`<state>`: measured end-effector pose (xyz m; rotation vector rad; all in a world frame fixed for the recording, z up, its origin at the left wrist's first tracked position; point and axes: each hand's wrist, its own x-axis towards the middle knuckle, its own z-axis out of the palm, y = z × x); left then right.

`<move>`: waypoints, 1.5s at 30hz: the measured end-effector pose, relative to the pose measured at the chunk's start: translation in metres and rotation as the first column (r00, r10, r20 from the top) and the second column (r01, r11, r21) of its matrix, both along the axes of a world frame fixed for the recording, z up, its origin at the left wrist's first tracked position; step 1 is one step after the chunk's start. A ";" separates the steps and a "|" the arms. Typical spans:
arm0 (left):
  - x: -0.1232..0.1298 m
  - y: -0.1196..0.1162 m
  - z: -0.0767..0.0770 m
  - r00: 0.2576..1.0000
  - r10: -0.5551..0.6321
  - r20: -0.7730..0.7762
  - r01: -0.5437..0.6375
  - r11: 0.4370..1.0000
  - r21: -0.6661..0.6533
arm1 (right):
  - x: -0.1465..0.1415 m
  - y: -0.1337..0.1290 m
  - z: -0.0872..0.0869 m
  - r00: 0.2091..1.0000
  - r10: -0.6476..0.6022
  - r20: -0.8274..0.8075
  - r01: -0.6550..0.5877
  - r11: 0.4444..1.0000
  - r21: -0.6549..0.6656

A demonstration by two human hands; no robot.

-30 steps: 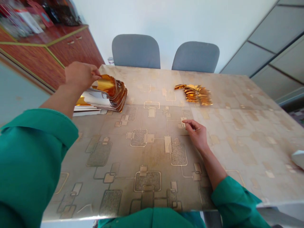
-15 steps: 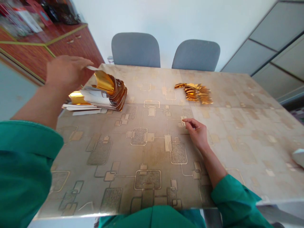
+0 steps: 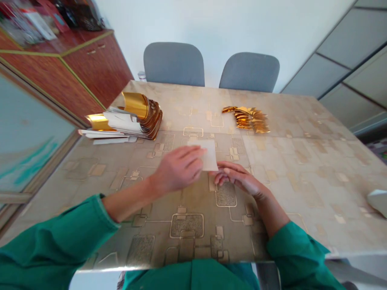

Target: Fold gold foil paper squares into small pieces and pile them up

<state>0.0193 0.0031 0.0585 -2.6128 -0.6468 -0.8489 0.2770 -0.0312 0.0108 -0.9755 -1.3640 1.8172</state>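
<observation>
My left hand (image 3: 181, 167) pinches a small white sheet of paper (image 3: 209, 156) above the middle of the table. Beside the sheet's lower right corner is my right hand (image 3: 237, 177), its fingers apart and slightly curled; whether it touches the paper I cannot tell. At the far left lies a stack of gold foil paper (image 3: 136, 105) with white backs, bent and fanned out. A small pile of folded gold foil pieces (image 3: 251, 120) rests toward the back, right of centre.
The table (image 3: 302, 181) has a patterned cover. Two grey chairs (image 3: 173, 62) stand behind it against the wall. A wooden cabinet (image 3: 90, 68) with bags on top is at the back left. A white object (image 3: 377, 202) sits at the right edge.
My left hand has come from the stack to the table's middle, bringing a sheet with it. My right hand has shifted slightly left and lower, and its fingers have opened.
</observation>
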 end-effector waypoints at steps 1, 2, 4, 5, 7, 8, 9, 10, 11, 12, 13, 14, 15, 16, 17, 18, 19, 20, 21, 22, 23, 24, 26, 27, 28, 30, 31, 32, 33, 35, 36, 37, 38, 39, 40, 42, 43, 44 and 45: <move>0.010 -0.011 -0.018 0.999 -0.042 -0.019 0.040 0.997 -0.069 | 0.001 0.001 -0.003 0.999 -0.029 -0.015 0.029 0.999 -0.035; 0.017 -0.022 -0.034 0.998 -0.058 -0.030 0.053 0.987 -0.151 | 0.002 0.002 -0.006 0.998 -0.057 -0.018 0.056 0.997 -0.061; 0.026 -0.036 -0.057 0.997 -0.072 -0.031 0.060 0.953 -0.297 | 0.004 0.005 -0.010 0.995 -0.104 0.010 0.104 0.992 -0.075; 0.028 -0.041 -0.064 0.996 -0.082 -0.036 0.064 0.931 -0.360 | 0.005 0.006 -0.011 0.993 -0.116 0.031 0.118 0.991 -0.062; 0.027 -0.044 -0.070 0.996 -0.090 -0.010 0.076 0.887 -0.456 | 0.006 0.007 -0.012 0.991 -0.110 0.073 0.111 0.994 -0.015; 0.025 -0.043 -0.070 0.995 -0.097 0.008 0.088 0.860 -0.503 | 0.006 0.007 -0.012 0.991 -0.096 0.092 0.095 0.995 0.011; 0.022 -0.042 -0.069 0.993 -0.115 0.022 0.108 0.831 -0.546 | 0.006 0.007 -0.012 0.991 -0.081 0.109 0.078 0.996 0.036; 0.018 -0.039 -0.068 0.990 -0.138 0.036 0.133 0.799 -0.586 | 0.006 0.007 -0.011 0.990 -0.069 0.125 0.062 0.996 0.057; 0.014 -0.037 -0.067 0.984 -0.174 0.043 0.163 0.766 -0.621 | 0.006 0.007 -0.011 0.988 -0.055 0.144 0.045 0.996 0.072; 0.010 -0.034 -0.066 0.977 -0.204 0.053 0.189 0.737 -0.648 | 0.006 0.007 -0.010 0.985 -0.042 0.165 0.028 0.996 0.083; 0.006 -0.033 -0.065 0.973 -0.219 0.072 0.210 0.714 -0.668 | 0.006 0.006 -0.009 0.982 -0.029 0.188 0.011 0.996 0.091; 0.003 -0.031 -0.066 0.973 -0.216 0.086 0.215 0.698 -0.683 | 0.006 0.005 -0.009 0.977 -0.017 0.214 -0.005 0.995 0.100; 0.000 -0.031 -0.067 0.974 -0.200 0.106 0.217 0.691 -0.689 | 0.006 0.005 -0.009 0.970 -0.010 0.244 -0.018 0.993 0.113; -0.001 -0.031 -0.068 0.978 -0.168 0.124 0.207 0.694 -0.690 | 0.005 0.004 -0.009 0.961 -0.011 0.277 -0.028 0.991 0.134; -0.002 -0.031 -0.069 0.982 -0.128 0.135 0.186 0.704 -0.686 | 0.005 0.004 -0.010 0.951 -0.023 0.309 -0.029 0.986 0.163; -0.002 -0.032 -0.069 0.987 -0.087 0.138 0.159 0.718 -0.678 | 0.004 0.004 -0.010 0.941 -0.042 0.336 -0.026 0.980 0.196; -0.001 -0.033 -0.070 0.990 -0.045 0.132 0.122 0.734 -0.668 | 0.004 0.003 -0.010 0.933 -0.066 0.355 -0.020 0.972 0.234; 0.000 -0.034 -0.070 0.993 -0.003 0.116 0.079 0.748 -0.659 | 0.003 0.003 -0.010 0.925 -0.089 0.370 -0.018 0.961 0.275; 0.002 -0.035 -0.069 0.995 0.031 0.095 0.039 0.758 -0.651 | 0.003 0.003 -0.008 0.916 -0.106 0.386 -0.023 0.948 0.317; 0.003 -0.035 -0.069 0.995 0.062 0.077 0.003 0.762 -0.647 | 0.004 0.002 -0.006 0.907 -0.121 0.404 -0.037 0.932 0.361; 0.005 -0.034 -0.068 0.993 0.097 0.062 -0.034 0.761 -0.647 | 0.004 0.001 -0.003 0.894 -0.127 0.429 -0.063 0.914 0.401; 0.006 -0.033 -0.067 0.988 0.142 0.054 -0.073 0.755 -0.651 | 0.004 0.000 0.000 0.878 -0.121 0.462 -0.103 0.897 0.431; 0.009 -0.031 -0.067 0.973 0.227 0.051 -0.135 0.730 -0.670 | 0.004 -0.002 0.005 0.849 -0.085 0.521 -0.190 0.872 0.451; 0.010 -0.030 -0.068 0.964 0.260 0.056 -0.153 0.715 -0.682 | 0.002 -0.003 0.007 0.838 -0.063 0.542 -0.226 0.864 0.450; 0.011 -0.030 -0.068 0.957 0.283 0.065 -0.160 0.700 -0.696 | 0.000 -0.003 0.008 0.828 -0.063 0.557 -0.240 0.858 0.454; 0.014 -0.031 -0.069 0.953 0.291 0.078 -0.148 0.679 -0.719 | -0.006 -0.003 0.005 0.790 -0.148 0.596 -0.206 0.850 0.485; 0.015 -0.032 -0.069 0.954 0.287 0.082 -0.140 0.672 -0.727 | -0.010 -0.002 0.003 0.750 -0.227 0.622 -0.166 0.845 0.508; 0.016 -0.033 -0.069 0.956 0.281 0.082 -0.132 0.664 -0.736 | -0.014 -0.001 -0.001 0.707 -0.296 0.642 -0.134 0.835 0.533; 0.017 -0.035 -0.069 0.958 0.274 0.081 -0.124 0.654 -0.746 | -0.017 0.001 -0.004 0.673 -0.333 0.661 -0.124 0.830 0.544; 0.016 -0.037 -0.069 0.960 0.263 0.093 -0.100 0.634 -0.767 | -0.023 0.002 -0.011 0.618 -0.400 0.677 -0.101 0.814 0.573; 0.016 -0.038 -0.069 0.960 0.259 0.108 -0.081 0.626 -0.775 | -0.025 0.003 -0.013 0.592 -0.428 0.683 -0.092 0.806 0.585; 0.014 -0.038 -0.069 0.958 0.257 0.129 -0.064 0.628 -0.776 | -0.027 0.003 -0.015 0.566 -0.453 0.689 -0.085 0.799 0.596; 0.012 -0.038 -0.068 0.955 0.258 0.149 -0.055 0.643 -0.764 | -0.028 0.003 -0.016 0.543 -0.472 0.694 -0.082 0.793 0.603; 0.010 -0.039 -0.068 0.952 0.260 0.160 -0.060 0.674 -0.737 | -0.029 0.003 -0.017 0.526 -0.484 0.699 -0.082 0.790 0.608; 0.009 -0.039 -0.067 0.953 0.259 0.158 -0.079 0.716 -0.694 | -0.029 0.003 -0.017 0.517 -0.488 0.703 -0.084 0.789 0.609; 0.006 -0.041 -0.065 0.966 0.236 0.108 -0.134 0.809 -0.572 | -0.029 0.003 -0.018 0.517 -0.488 0.704 -0.089 0.787 0.611; 0.005 -0.043 -0.064 0.977 0.206 0.064 -0.145 0.847 -0.511 | -0.029 0.003 -0.018 0.517 -0.492 0.701 -0.089 0.783 0.615; 0.005 -0.046 -0.064 0.986 0.165 0.011 -0.141 0.873 -0.467 | -0.030 0.003 -0.018 0.518 -0.496 0.697 -0.088 0.779 0.620; 0.005 -0.049 -0.065 0.992 0.121 -0.040 -0.126 0.888 -0.443 | -0.030 0.003 -0.018 0.515 -0.504 0.694 -0.087 0.774 0.627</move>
